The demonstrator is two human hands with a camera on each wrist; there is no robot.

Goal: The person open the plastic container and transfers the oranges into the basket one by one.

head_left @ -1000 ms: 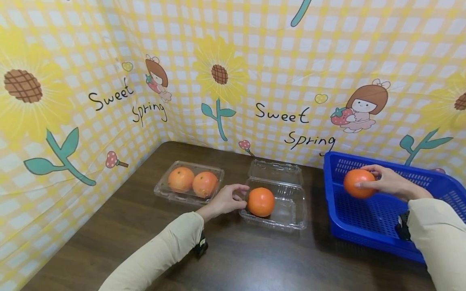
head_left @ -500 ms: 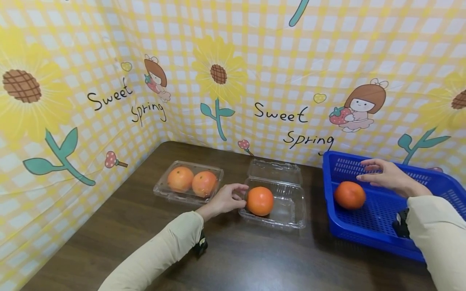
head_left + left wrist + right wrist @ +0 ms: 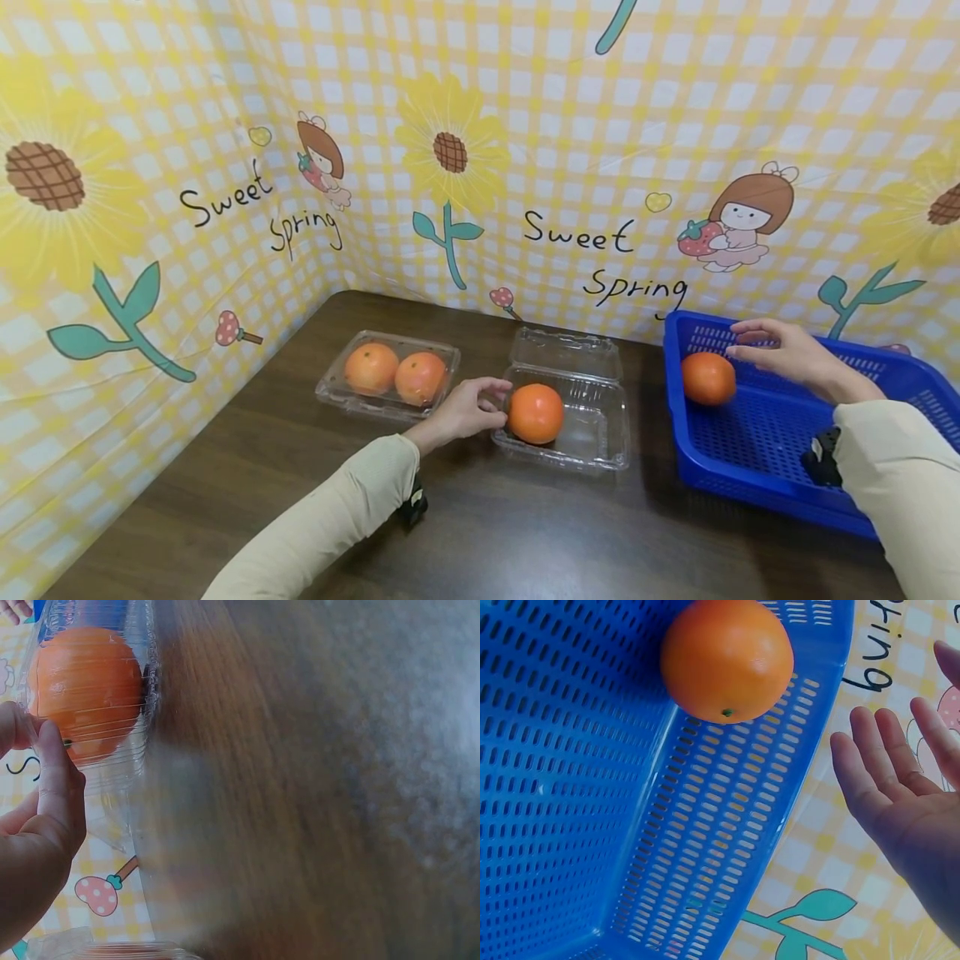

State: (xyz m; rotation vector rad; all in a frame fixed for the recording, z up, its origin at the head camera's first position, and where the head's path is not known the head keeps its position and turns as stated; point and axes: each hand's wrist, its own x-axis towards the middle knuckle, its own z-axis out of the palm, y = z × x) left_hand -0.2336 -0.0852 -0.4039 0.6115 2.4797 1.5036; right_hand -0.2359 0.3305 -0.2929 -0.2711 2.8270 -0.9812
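Observation:
My left hand [image 3: 467,408] pinches the left rim of an open clear plastic clamshell container [image 3: 592,442] between thumb and index finger. Inside that container, on its left side, sits one orange [image 3: 536,414]; the left wrist view shows the same orange [image 3: 86,690] through the ribbed wall. Over the blue plastic basket [image 3: 678,450], my right hand [image 3: 795,358] hovers with fingers extended and holds nothing. Another orange [image 3: 708,379] lies in the basket's back left corner, just left of my right fingertips. In the right wrist view, this orange [image 3: 727,660] is apart from the hand.
To the left stands a closed clear clamshell [image 3: 352,406] with two oranges [image 3: 371,368] in it. All of it rests on a dark wooden table [image 3: 480,525]. A yellow checked cloth [image 3: 525,167] hangs behind and along the left side.
My right hand has let go of its orange, which dropped into the basket and rolled to the back left corner. The right fingers have straightened. My left hand stays where it was.

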